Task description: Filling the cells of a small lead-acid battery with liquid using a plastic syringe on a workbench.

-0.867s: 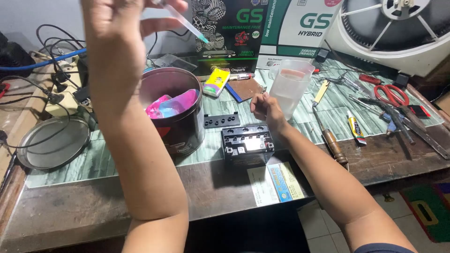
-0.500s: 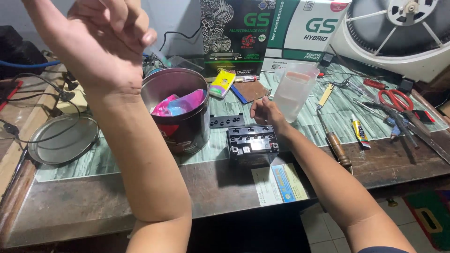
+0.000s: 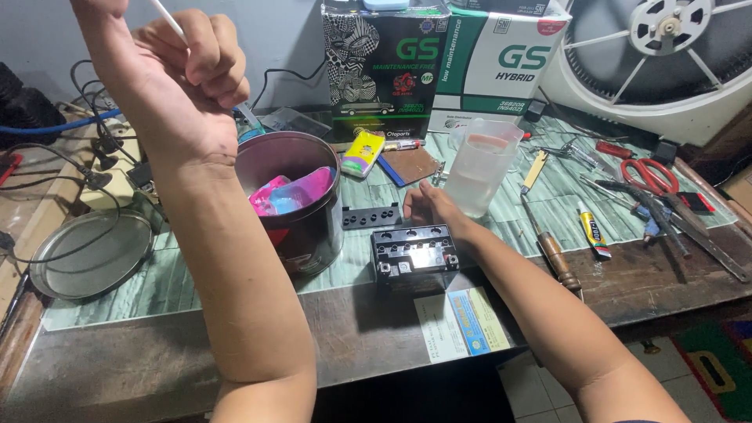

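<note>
head view: left hand (image 3: 184,74) raised high near cam, fingers curled shut round a thin white tube (image 3: 166,19), only a short bit showing above the fist; rest hidden. right hand (image 3: 429,206) down on the bench, fingers loosely bent, resting against the far edge of a small black battery (image 3: 413,252), not clamped on it. battery sits upright near the bench's (image 3: 157,345) front edge, between a dark can (image 3: 301,231) w/ pink & blue plastic inside and a wood-handled tool (image 3: 558,258). clear jug (image 3: 483,166) w/ liquid just behind the hand. black cap strip (image 3: 370,216) lies just behind battery, apart from it. round metal lid (image 3: 90,254) at left, scissors (image 3: 650,176) & small tools at right, two boxes (image 3: 439,59) at back.

handling, as judged: battery likely dense & heavy for its size, stiff case, smooth sides; best gripped w/ thumb & fingers on opposite sides, kept level bc open top ports. tube light, bendy, prob slippery; pinch lightly, no squeezing. jug likely easy to tip.
</note>
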